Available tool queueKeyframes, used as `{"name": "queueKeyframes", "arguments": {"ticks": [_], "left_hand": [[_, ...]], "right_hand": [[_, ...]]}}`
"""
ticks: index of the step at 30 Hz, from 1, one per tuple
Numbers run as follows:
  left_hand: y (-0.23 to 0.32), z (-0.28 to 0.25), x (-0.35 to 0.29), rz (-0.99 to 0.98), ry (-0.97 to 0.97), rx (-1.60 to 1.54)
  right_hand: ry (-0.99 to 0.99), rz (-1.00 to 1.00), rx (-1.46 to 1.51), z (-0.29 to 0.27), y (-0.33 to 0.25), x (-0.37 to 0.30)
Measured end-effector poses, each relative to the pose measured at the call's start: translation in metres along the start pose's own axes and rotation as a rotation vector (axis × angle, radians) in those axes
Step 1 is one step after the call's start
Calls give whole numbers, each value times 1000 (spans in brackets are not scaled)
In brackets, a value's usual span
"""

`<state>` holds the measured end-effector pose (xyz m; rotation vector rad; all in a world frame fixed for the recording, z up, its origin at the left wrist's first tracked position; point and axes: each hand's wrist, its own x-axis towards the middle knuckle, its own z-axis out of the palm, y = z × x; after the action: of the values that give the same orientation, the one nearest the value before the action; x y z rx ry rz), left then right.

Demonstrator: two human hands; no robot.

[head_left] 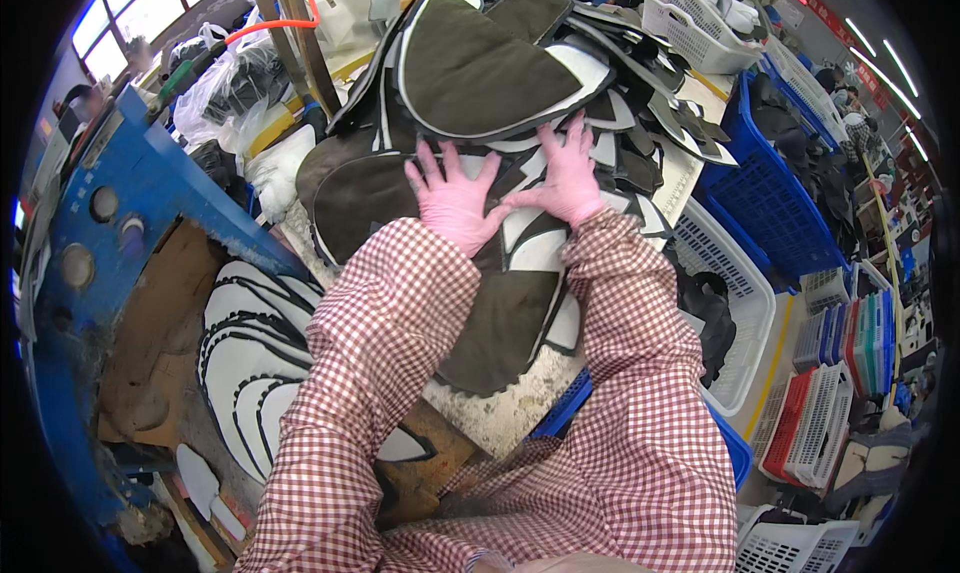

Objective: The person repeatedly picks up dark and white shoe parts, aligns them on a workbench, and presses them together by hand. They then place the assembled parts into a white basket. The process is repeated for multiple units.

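Both my hands lie spread on a heap of dark and white cut sheet pieces, curved like shoe parts. My left hand (455, 195) is open, its fingers splayed over a dark piece with a pale edge (355, 208). Beside it my right hand (565, 178) is open too, palm down, its thumb close to the left one. Just beyond the fingertips lies a large rounded dark piece with a white border (480, 73). Below the hands, another dark piece (500, 328) reaches over the worktable's near edge (530, 398). The palms hide what lies beneath them.
At left stands a blue machine frame (75, 213); by it, several white pieces with notched dark edges (250, 373) lie stacked. A white basket (745, 323) and a blue crate (775, 173) of dark pieces stand at right. An orange hose (270, 25) runs at upper left.
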<state>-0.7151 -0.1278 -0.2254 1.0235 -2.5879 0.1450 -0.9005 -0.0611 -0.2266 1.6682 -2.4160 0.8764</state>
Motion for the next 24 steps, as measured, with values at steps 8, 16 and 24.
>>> {"name": "queueKeyframes", "arguments": {"ticks": [8, 16, 24], "left_hand": [[34, 62, 92, -20, 198, -115], [22, 25, 101, 102, -140, -232], [-28, -90, -29, 140, -365, -360]], "right_hand": [[-55, -189, 96, 3, 103, 97], [-206, -22, 229, -11, 97, 109], [-465, 181, -542, -94, -6, 74]]}}
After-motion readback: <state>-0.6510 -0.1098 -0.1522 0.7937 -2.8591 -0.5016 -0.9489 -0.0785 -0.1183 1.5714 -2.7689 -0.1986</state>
